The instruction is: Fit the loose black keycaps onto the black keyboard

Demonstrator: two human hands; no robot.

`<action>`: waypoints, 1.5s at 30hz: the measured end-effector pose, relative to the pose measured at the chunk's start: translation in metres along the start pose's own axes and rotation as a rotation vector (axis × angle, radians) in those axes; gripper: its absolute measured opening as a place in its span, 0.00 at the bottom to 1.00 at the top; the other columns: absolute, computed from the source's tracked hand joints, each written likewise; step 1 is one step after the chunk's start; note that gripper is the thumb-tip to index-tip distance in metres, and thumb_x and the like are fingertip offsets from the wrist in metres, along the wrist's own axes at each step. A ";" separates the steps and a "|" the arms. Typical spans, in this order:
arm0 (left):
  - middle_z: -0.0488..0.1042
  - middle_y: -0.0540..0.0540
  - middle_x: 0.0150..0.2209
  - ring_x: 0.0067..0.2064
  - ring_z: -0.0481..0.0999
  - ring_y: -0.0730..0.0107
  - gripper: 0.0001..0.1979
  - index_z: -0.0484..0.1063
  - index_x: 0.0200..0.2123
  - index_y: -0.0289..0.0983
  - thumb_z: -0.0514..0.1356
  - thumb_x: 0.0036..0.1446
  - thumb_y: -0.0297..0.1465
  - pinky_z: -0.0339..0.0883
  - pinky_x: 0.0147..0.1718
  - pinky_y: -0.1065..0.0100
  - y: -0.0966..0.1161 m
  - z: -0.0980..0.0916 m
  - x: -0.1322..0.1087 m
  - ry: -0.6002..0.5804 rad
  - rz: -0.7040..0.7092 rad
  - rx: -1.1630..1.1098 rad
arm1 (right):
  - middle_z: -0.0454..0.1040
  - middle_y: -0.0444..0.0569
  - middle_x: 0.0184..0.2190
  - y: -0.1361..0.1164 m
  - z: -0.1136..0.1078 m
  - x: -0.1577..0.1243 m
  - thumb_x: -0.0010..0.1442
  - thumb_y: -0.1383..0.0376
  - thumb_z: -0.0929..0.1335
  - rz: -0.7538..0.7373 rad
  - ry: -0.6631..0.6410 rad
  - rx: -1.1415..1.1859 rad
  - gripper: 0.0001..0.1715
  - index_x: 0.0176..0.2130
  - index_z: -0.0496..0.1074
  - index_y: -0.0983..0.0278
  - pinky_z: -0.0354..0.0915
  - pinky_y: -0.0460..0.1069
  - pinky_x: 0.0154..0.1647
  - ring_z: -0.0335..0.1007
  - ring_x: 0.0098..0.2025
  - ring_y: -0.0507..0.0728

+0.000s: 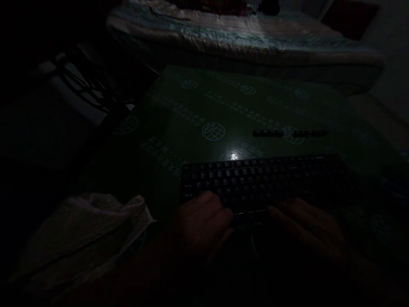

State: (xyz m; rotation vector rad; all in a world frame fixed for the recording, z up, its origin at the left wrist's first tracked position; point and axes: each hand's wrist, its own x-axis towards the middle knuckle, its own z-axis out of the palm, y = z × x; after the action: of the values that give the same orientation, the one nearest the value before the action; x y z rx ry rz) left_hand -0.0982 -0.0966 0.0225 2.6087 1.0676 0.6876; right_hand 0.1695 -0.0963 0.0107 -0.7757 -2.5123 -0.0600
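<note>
A black keyboard [236,181] lies on the green table, dimly lit, with pale marks on its keys. My left hand [203,219] is closed at the keyboard's front left corner, its curled fingers over the lowest keys. Whatever those fingers hold, if anything, is hidden. At the front edge, further right, my right hand [306,224] rests with its fingers stretched out towards the left, touching the keyboard near the bottom row. Behind the keyboard, a broken row of small dark blocks that look like loose keycaps [268,133] lies on the table.
The green table top [179,115] carries printed globes and lettering. A crumpled pale cloth [86,238] lies at the front left. Past the table's far edge stands a bed [223,38] with a patterned cover. A dark, curved openwork frame [78,83] is at the left.
</note>
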 end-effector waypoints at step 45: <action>0.61 0.56 0.16 0.23 0.67 0.72 0.11 0.65 0.21 0.42 0.54 0.53 0.24 0.66 0.50 0.52 0.018 0.031 -0.009 0.123 -0.333 0.166 | 0.77 0.51 0.42 -0.014 0.006 -0.014 0.65 0.64 0.57 0.241 -0.074 -0.078 0.27 0.62 0.57 0.59 0.70 0.54 0.42 0.72 0.45 0.61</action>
State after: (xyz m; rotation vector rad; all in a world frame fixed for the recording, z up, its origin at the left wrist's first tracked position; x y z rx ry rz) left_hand -0.0776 -0.1169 -0.0005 2.4531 1.6126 0.7128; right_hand 0.1687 -0.1142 0.0004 -1.1263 -2.4773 -0.0464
